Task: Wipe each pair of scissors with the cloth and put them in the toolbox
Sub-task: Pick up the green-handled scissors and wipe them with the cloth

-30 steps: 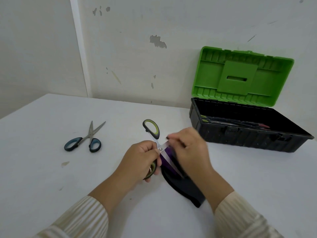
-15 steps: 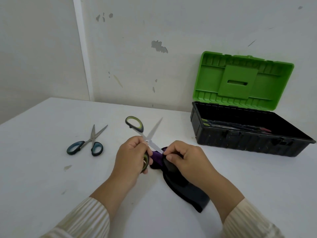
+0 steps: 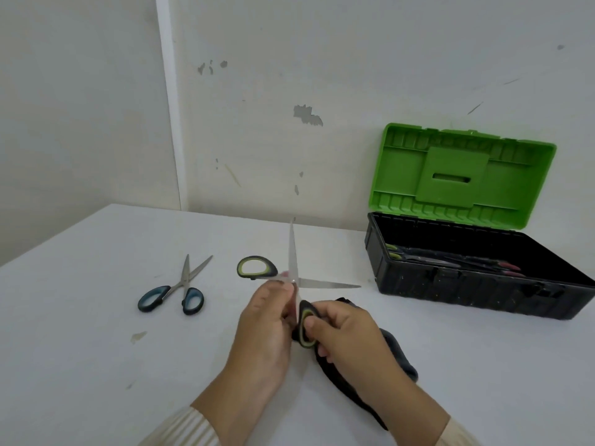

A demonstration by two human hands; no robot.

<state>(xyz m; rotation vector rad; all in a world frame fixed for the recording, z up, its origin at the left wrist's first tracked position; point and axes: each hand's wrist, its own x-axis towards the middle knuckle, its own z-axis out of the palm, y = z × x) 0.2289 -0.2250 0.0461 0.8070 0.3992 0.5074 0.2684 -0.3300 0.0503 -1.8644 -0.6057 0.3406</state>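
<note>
I see left hand pinching green scissors at pivot, right hand gripping handle. Blue scissors left, unwiped. Toolbox seemingly holds others.

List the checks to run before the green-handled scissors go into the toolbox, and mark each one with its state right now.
1. Toolbox open: ok, the green lid stands up.
2. Blades of the green-handled scissors closed: not ok, they are spread wide apart.
3. Firm hold: ok, the left hand pinches near the pivot and the right hand grips the lower handle.
4. Blades wiped clean: cannot tell.
5. Cloth off the blades: ok, it lies under the right hand.
6. Blue-handled scissors out of the way: ok, they lie on the table left of the hands.
</note>
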